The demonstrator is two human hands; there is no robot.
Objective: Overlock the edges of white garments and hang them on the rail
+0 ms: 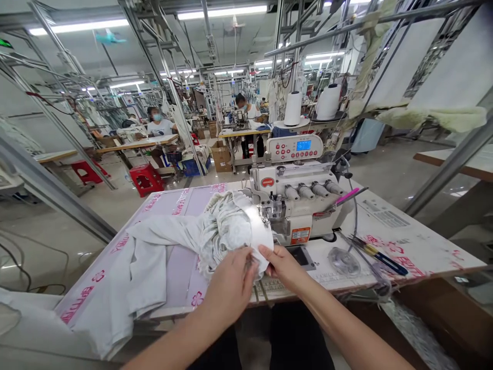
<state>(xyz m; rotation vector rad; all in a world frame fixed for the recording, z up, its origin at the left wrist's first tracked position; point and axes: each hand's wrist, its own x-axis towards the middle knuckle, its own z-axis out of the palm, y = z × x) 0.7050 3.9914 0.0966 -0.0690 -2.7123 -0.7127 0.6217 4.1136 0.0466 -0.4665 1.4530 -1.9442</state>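
Note:
A pale grey-white garment (150, 257) lies bunched at the needle area of a white overlock sewing machine (304, 180), its legs or sleeves trailing left over the table. Along its right side runs a smooth white band (261, 231), which passes close to the machine's presser foot. My left hand (234, 275) is closed on the near edge of the garment, its fingertips partly hidden in the folds. Just right of it, my right hand (280, 263) pinches the band's lower end between thumb and fingers.
Tweezers and a dark-handled cutter (379, 254) lie on the table's right side beside a clear plastic coil (344, 261). Thread cones (293, 109) stand behind the machine. Metal posts flank the table. People sit at other machines further back, near red stools (146, 179).

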